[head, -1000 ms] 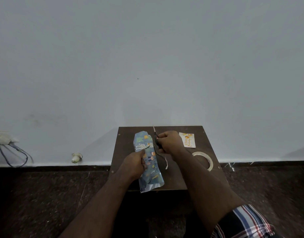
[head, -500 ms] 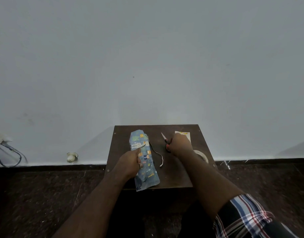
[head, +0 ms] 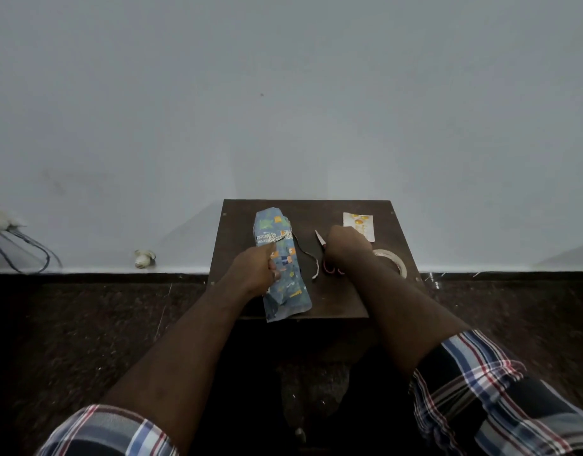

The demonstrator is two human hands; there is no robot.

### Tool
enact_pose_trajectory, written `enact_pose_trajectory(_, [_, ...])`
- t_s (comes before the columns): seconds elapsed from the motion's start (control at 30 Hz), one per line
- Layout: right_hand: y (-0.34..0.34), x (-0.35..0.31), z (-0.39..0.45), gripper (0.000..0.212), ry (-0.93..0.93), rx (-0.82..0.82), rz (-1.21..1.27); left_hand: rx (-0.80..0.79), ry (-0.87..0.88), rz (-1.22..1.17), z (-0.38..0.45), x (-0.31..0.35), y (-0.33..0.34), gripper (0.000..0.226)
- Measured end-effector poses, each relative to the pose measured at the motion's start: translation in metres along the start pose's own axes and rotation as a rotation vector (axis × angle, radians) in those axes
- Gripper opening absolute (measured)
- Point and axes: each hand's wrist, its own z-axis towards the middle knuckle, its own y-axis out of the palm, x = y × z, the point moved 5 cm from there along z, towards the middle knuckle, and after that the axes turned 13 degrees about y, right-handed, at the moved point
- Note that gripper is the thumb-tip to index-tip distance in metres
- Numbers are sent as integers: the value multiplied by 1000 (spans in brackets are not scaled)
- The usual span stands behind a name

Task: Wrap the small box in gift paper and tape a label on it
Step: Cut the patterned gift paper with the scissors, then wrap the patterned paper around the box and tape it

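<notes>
Cables point(head: 26, 255) and a pale fitting point(head: 144, 258) along the wall base, far left. Dark wooden surface point(head: 336, 297), centre. Left hand point(head: 255, 269): fingers curled round the near edge of the box in blue patterned gift paper point(head: 282, 268), which lies lengthwise on the surface's left half. Curled paper strip point(head: 308, 261) just beside it. Scissors point(head: 326, 258), blade pointing away; right hand point(head: 347, 245) over them, fingers curled, grip not discernible. Label point(head: 359, 223) at far right corner. Tape roll point(head: 394, 260) partly behind the right wrist.

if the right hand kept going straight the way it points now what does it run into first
Most likely the label: it lies just beyond the right hand, toward the wall. Depth is unclear, so the hand might pass over it.
</notes>
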Motion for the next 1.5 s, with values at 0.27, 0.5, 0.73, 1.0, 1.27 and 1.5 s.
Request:
enact_pose_trajectory(0.27, [26, -26, 12, 14, -111, -102, 61, 6, 1, -24, -1, -1, 2, 33])
enact_pose_trajectory(0.5, [17, -31, 42, 15, -162, -114, 36, 9, -15, -51, 3, -2, 3, 55])
enact_pose_trajectory(0.73, [-6, -38, 56, 16, -242, 140, -84, 2, -10, -90, 5, -6, 6, 55])
enact_pose_trajectory(1.0, [-30, -37, 90, 24, -333, 341, -290, -22, -49, -95, 6, -15, 13, 69])
enact_pose_trajectory(1.27, [-26, -4, 89, 36, -185, 161, 47, -35, -73, -86, 7, -15, 10, 67])
enact_pose_trajectory(1.5, [16, 5, 39, 47, -275, -127, -121, -52, -92, -22, 6, -11, 5, 62])
